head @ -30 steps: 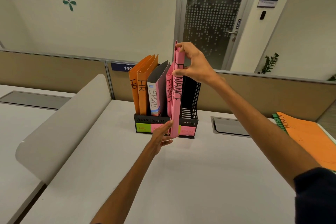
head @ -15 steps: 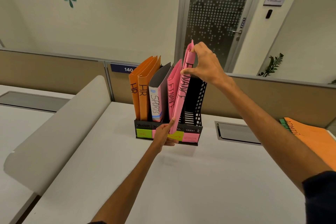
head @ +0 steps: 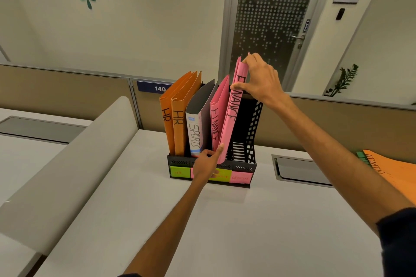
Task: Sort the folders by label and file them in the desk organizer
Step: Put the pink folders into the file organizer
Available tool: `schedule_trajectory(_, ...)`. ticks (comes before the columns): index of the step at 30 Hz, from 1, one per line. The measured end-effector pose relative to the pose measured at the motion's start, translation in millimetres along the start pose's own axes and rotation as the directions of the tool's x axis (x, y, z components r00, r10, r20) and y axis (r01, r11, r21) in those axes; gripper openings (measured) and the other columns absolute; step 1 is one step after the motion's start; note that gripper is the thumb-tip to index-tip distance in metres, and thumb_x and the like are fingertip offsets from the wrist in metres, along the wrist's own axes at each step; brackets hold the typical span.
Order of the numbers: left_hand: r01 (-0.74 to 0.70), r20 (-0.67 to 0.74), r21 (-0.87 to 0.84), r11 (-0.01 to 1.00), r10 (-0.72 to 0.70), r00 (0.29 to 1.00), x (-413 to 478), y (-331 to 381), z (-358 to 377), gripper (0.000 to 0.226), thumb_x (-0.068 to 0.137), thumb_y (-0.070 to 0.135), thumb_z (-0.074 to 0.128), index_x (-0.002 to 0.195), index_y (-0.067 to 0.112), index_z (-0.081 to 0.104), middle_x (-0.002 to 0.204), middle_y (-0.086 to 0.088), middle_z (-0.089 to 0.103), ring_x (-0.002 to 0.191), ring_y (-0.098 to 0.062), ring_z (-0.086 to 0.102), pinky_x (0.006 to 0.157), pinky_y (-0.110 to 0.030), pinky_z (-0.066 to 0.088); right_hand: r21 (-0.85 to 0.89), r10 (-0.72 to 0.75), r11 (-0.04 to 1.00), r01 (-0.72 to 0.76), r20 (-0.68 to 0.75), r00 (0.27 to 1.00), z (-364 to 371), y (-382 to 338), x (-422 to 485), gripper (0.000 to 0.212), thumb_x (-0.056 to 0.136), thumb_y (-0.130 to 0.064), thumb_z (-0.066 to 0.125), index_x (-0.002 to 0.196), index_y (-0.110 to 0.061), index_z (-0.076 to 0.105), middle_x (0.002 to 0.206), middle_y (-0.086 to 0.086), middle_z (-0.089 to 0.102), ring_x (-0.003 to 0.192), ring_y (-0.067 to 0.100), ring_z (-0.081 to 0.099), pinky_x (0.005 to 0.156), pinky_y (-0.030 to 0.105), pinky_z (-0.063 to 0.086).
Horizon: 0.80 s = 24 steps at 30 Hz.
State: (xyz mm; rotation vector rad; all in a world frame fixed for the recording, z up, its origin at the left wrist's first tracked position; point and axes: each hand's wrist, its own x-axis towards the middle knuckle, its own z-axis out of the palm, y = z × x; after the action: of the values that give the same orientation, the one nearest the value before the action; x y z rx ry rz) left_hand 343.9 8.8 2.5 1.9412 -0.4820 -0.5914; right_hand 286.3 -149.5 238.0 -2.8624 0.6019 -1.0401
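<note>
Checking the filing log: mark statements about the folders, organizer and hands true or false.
The right hand pinches the top of a tilted pink paper FINANCE folder. True.
Two orange card HR folders stand at the left end of the black mesh desk organizer. True.
The grey SPORTS folder touches the right hand. False: it stands apart, beside the HR folders.
The organizer's rightmost slot holds a folder. False: it holds none.
The left hand holds the SPORTS folder. False: its finger touches the pink folder's bottom.

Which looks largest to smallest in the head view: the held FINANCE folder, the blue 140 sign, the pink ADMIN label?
1. held FINANCE folder
2. blue 140 sign and pink ADMIN label: look alike, unranked; the sign sits farther back, partly hidden.
</note>
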Motion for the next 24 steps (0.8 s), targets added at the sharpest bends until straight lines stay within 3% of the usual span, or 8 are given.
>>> schedule_trajectory(4, -0.143, -0.219, 0.388, 0.91, 0.242, 0.945, 11, -7, -3, 0.067, 0.08, 0.08, 0.04, 0.11, 0.022, 0.057, 0.08, 0.005, 0.068, 0.072, -0.014, 0.066, 0.066, -0.033, 0.053, 0.012, -0.024, 1.0, 0.024, -0.014, 1.0, 9, 5, 2, 0.065, 0.07, -0.053, 0.079, 0.115, -0.014, 0.05, 0.109, 0.001, 0.054, 0.094, 0.016, 0.055, 0.073, 0.028, 0.041)
schedule_trajectory(6, -0.184, -0.168, 0.469, 0.864, 0.291, 0.942, 17, -10, -4, 0.064, 0.083, 0.074, 0.044, 0.117, 0.021, 0.057, 0.079, 0.002, 0.068, 0.079, -0.019, 0.066, 0.073, -0.038, 0.054, 0.04, -0.027, 0.999, 0.027, -0.014, 1.0, 14, 5, 3, 0.064, 0.072, -0.05, 0.079, 0.115, -0.014, 0.049, 0.109, 0.001, 0.054, 0.094, 0.015, 0.055, 0.073, 0.026, 0.042)
schedule_trajectory(8, -0.169, -0.081, 0.54, 0.824, 0.251, 0.965, 20, -18, -4, 0.059, 0.085, 0.068, 0.048, 0.118, 0.02, 0.06, 0.086, -0.002, 0.071, 0.085, -0.023, 0.068, 0.074, -0.037, 0.053, 0.085, -0.01, 0.996, 0.011, -0.013, 1.0, 17, 6, 4, 0.062, 0.072, -0.047, 0.08, 0.114, -0.015, 0.048, 0.109, 0.0, 0.054, 0.094, 0.015, 0.056, 0.075, 0.027, 0.046)
schedule_trajectory(11, -0.136, -0.046, 0.591, 0.796, 0.201, 0.979, 23, -31, -3, 0.054, 0.087, 0.065, 0.049, 0.11, 0.019, 0.064, 0.093, -0.004, 0.073, 0.083, -0.023, 0.071, 0.072, -0.035, 0.055, 0.131, 0.029, 0.991, -0.028, -0.009, 1.0, 20, 12, 6, 0.059, 0.072, -0.044, 0.08, 0.112, -0.015, 0.048, 0.108, 0.0, 0.054, 0.094, 0.013, 0.055, 0.079, 0.03, 0.053)
schedule_trajectory(15, -0.124, -0.098, 0.644, 0.755, 0.242, 0.965, 28, -29, 0, 0.058, 0.086, 0.07, 0.047, 0.101, 0.017, 0.067, 0.092, -0.004, 0.071, 0.083, -0.019, 0.066, 0.067, -0.031, 0.051, 0.149, 0.024, 0.989, -0.021, -0.021, 0.999, 22, 14, 6, 0.057, 0.072, -0.042, 0.081, 0.11, -0.015, 0.047, 0.111, -0.001, 0.055, 0.092, 0.011, 0.055, 0.078, 0.029, 0.054)
schedule_trajectory(21, -0.09, -0.134, 0.647, 0.757, 0.23, 0.964, 27, -31, 4, 0.062, 0.085, 0.072, 0.046, 0.109, 0.018, 0.066, 0.097, -0.005, 0.071, 0.089, -0.021, 0.067, 0.07, -0.031, 0.052, 0.181, 0.015, 0.983, -0.007, -0.044, 0.999, 29, 14, 8, 0.058, 0.074, -0.041, 0.08, 0.114, -0.015, 0.048, 0.115, -0.001, 0.055, 0.094, 0.007, 0.051, 0.076, 0.021, 0.048)
schedule_trajectory(24, -0.081, -0.136, 0.644, 0.761, 0.218, 0.966, 28, -27, 5, 0.069, 0.078, 0.078, 0.049, 0.103, 0.017, 0.068, 0.094, -0.003, 0.07, 0.087, -0.021, 0.066, 0.066, -0.029, 0.047, 0.187, 0.008, 0.982, 0.002, -0.052, 0.999, 30, 14, 8, 0.058, 0.074, -0.041, 0.08, 0.116, -0.015, 0.048, 0.118, 0.0, 0.054, 0.097, 0.008, 0.052, 0.079, 0.024, 0.05)
